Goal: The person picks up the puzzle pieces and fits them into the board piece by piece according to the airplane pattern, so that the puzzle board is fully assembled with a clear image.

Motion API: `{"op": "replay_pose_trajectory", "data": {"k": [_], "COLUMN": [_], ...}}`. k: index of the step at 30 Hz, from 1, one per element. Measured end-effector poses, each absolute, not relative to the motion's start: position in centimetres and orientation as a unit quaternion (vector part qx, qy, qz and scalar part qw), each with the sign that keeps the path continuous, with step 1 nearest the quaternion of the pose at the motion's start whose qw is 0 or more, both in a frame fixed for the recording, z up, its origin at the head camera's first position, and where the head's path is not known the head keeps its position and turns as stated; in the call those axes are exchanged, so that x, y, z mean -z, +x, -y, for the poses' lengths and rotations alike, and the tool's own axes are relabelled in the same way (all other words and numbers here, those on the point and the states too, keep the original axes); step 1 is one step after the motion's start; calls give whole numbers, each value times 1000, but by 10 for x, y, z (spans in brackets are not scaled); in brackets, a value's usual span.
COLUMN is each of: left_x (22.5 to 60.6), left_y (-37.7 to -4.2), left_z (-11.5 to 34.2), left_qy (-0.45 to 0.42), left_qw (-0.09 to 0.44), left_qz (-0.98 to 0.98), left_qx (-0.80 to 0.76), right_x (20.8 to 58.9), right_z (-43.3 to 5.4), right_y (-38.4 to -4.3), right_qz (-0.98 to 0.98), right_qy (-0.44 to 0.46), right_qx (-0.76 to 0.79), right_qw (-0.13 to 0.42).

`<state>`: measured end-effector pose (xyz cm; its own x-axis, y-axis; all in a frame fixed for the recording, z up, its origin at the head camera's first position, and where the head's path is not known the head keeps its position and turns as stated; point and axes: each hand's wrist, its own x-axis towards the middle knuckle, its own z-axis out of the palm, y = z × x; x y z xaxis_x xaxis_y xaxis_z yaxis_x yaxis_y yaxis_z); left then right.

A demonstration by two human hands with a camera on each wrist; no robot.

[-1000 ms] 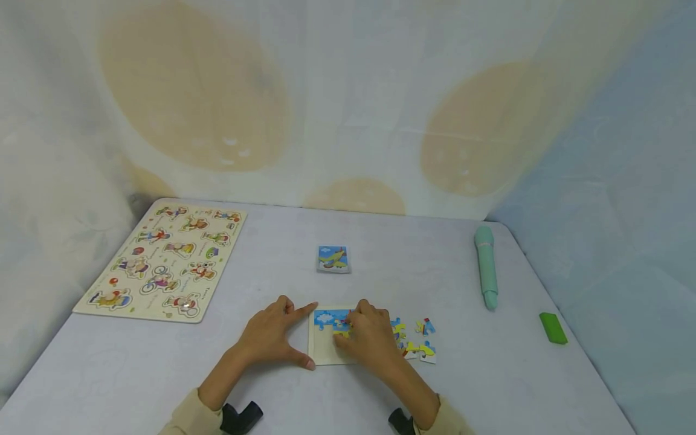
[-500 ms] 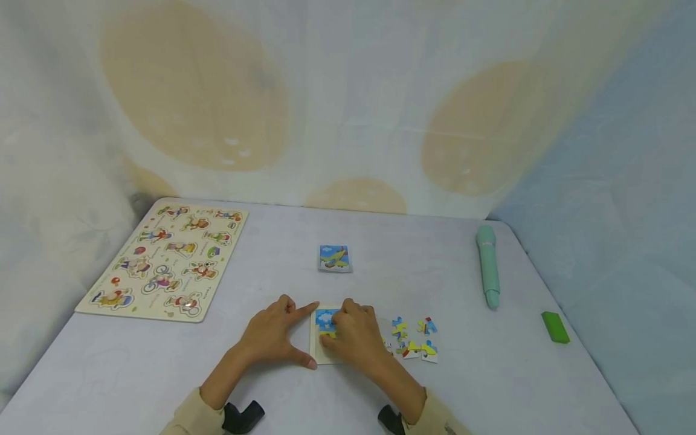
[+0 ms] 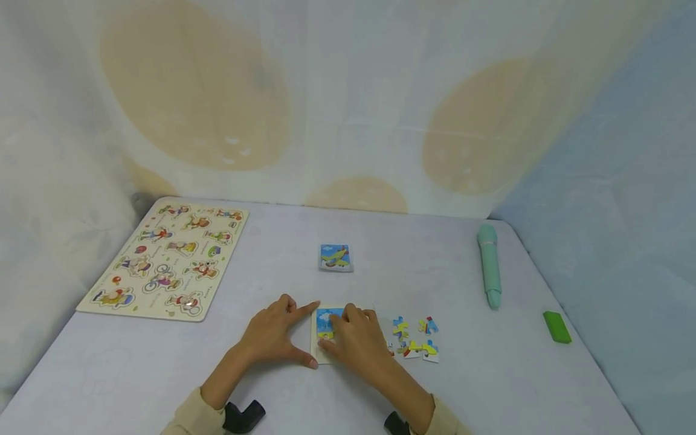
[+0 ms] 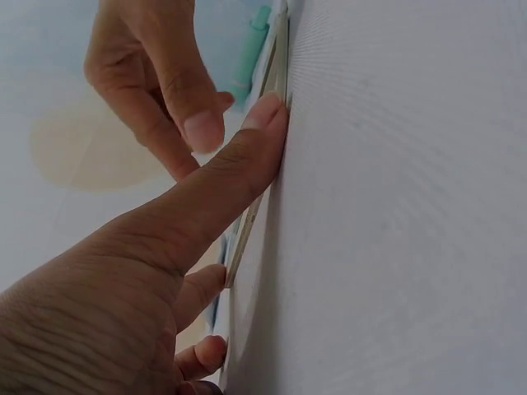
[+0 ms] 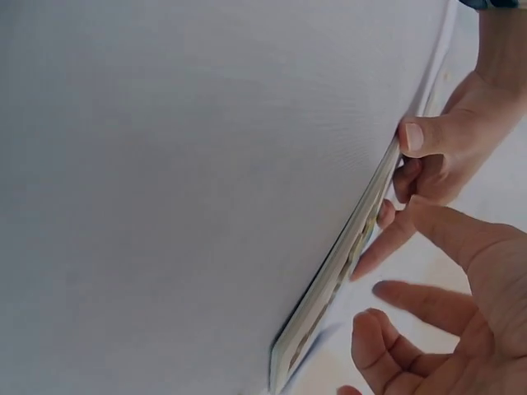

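Note:
A small wooden puzzle tray [image 3: 323, 356] lies flat near the table's front. Blue and yellow picture pieces [image 3: 325, 320] sit in its upper left part. My left hand [image 3: 273, 332] steadies the tray's left side, straight thumb at the near corner and forefinger at the far corner. Over the tray is my right hand [image 3: 356, 339], its fingertips at the fitted pieces and hiding the right half. The right wrist view shows my right thumb and fingers [image 5: 432, 309] apart, with no piece visible between them. Several loose jigsaw pieces [image 3: 429, 350] lie just right of that hand.
A small airplane picture puzzle [image 3: 335, 258] lies beyond the tray. At the far left is a large peg-style picture board [image 3: 168, 263]. A mint-green stick-like object [image 3: 490, 266] and a green block [image 3: 557, 327] lie toward the right edge.
My right hand has shifted left across the tray, uncovering more loose pieces at its right; its fingers have since moved slightly. My left hand stays at the tray's left side.

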<state>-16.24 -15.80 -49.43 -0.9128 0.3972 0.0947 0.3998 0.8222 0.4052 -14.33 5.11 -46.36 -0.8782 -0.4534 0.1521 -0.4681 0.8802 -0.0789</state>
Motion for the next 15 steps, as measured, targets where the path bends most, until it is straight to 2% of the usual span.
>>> {"op": "replay_pose_trajectory", "data": {"k": [7, 15], "left_x": [494, 494], "left_y": [-163, -163], "left_z": [159, 157], "left_qy": [-211, -207], "left_qw": [10, 8], "left_qz": [954, 957], "left_qx": [211, 204], "right_x": [463, 465], "right_z": [-64, -59], "right_y": [-126, -117], "right_qz": [956, 960], "right_qy": [290, 277], "right_qx": [-11, -14], "right_qw": [47, 35]}}
